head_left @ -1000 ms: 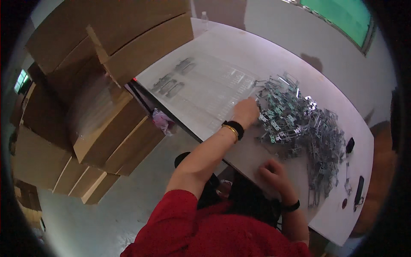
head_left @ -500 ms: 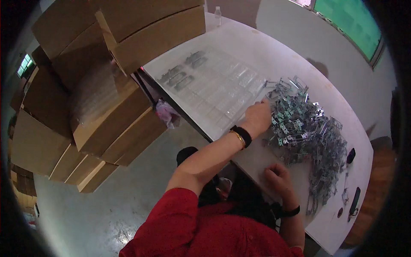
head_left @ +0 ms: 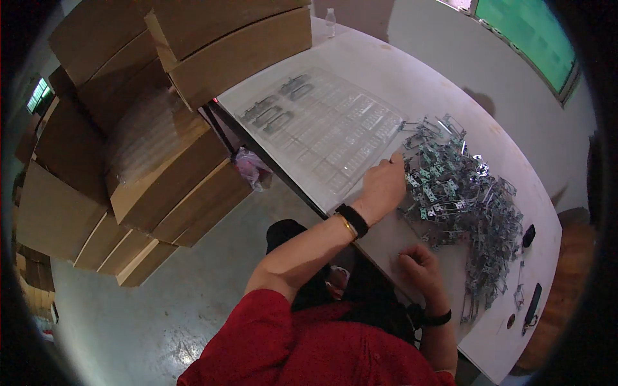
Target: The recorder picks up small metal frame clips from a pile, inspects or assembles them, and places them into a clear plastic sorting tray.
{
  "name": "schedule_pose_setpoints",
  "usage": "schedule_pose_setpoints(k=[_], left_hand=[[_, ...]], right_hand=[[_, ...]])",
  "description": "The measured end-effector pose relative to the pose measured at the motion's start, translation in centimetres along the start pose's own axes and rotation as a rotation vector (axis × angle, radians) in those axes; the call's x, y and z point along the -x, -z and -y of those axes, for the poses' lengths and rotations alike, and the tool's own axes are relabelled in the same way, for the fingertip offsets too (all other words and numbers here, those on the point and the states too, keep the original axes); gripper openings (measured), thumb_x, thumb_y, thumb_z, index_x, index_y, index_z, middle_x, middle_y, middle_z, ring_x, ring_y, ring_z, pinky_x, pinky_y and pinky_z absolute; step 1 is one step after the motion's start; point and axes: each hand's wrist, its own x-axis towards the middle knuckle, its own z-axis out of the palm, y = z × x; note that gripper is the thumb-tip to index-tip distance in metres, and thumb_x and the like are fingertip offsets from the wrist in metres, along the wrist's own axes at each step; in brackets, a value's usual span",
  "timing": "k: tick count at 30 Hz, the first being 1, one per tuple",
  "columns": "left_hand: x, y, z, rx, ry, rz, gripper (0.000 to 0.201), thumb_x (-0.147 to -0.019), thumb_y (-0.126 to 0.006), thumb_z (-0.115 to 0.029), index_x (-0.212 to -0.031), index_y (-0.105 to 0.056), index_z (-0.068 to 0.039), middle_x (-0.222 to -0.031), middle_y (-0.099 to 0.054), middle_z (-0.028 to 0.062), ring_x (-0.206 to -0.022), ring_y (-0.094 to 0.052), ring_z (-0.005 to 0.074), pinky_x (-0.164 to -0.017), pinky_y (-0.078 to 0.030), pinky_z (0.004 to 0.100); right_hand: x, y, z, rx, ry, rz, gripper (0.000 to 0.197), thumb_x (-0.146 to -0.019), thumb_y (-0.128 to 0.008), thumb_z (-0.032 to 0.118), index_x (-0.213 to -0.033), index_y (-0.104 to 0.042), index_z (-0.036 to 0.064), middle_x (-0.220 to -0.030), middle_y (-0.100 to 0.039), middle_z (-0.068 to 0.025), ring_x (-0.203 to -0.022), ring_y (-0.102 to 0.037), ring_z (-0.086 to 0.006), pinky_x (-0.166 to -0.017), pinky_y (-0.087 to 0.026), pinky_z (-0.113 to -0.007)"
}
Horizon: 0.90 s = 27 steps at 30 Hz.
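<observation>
My left hand (head_left: 384,185) is at the left edge of a heap of small silvery metal brackets (head_left: 460,193). Its fingers are curled together against the brackets, and whatever is between the fingertips is hidden. Closer to my body, my right hand (head_left: 420,270) rests low over the table, thumb and fingers drawn together; I cannot make out what they hold. Beyond my left hand lies a clear plastic tray (head_left: 306,145) with rows of moulded compartments. Several metal pieces (head_left: 273,117) sit in its far left part.
Cardboard boxes (head_left: 238,61) are stacked on the left, with clear plastic sheets (head_left: 145,141) lying on one. A small clear bottle (head_left: 330,22) stands at the table's far end. Dark small objects (head_left: 533,302) lie on the right edge. A plastic bag (head_left: 251,168) hangs beside the table.
My left hand has drawn back slightly toward me along the heap's edge, its elbow shifting a little left. The right hand stays in place, its fingers slightly more closed.
</observation>
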Motion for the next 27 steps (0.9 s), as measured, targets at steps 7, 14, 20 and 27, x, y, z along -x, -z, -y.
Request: schedule_pose_setpoints(k=[7,14,20,27], left_hand=[[3.2,0.1,-0.1,0.040,-0.017,-0.019,0.021,-0.091,-0.062,-0.013,-0.106,-0.053,-0.002,-0.090,-0.068,0.0233,-0.076,-0.071,0.0420,-0.067,-0.058,0.0511],[3.0,-1.2,2.9,0.317,0.022,-0.296,0.014,-0.100,-0.055,-0.013,-0.099,-0.049,0.000,-0.088,-0.064,0.0267,-0.081,-0.065,0.0474,-0.069,-0.052,0.0556],[3.5,0.5,2.0,0.527,0.047,-0.291,0.012,-0.103,-0.055,-0.013,-0.101,-0.051,-0.002,-0.083,-0.061,0.0227,-0.072,-0.063,0.0397,-0.066,-0.049,0.0495],[4.8,2.9,1.1,1.003,0.165,0.108,0.017,-0.109,-0.053,-0.017,-0.104,-0.053,-0.001,-0.096,-0.070,0.0126,-0.071,-0.066,0.0146,-0.063,-0.055,0.0305]], right_hand=[[0.4,0.2,0.2,0.067,0.005,-0.022,0.014,-0.094,-0.071,0.018,-0.099,-0.070,0.0046,-0.083,-0.067,0.0007,-0.072,-0.061,-0.0083,-0.062,-0.049,-0.026],[0.6,0.3,1.0,0.106,0.002,-0.004,0.019,-0.096,-0.070,0.020,-0.104,-0.070,0.0034,-0.090,-0.070,-0.0013,-0.081,-0.064,-0.0098,-0.072,-0.052,-0.028],[1.0,0.2,1.8,0.030,-0.014,0.039,0.021,-0.097,-0.069,0.021,-0.106,-0.070,0.0027,-0.095,-0.072,-0.0021,-0.085,-0.066,-0.0112,-0.076,-0.053,-0.029],[0.6,0.4,0.2,0.007,0.031,0.043,0.019,-0.098,-0.068,0.021,-0.107,-0.069,0.0042,-0.094,-0.070,-0.0015,-0.086,-0.065,-0.0116,-0.077,-0.054,-0.030]])
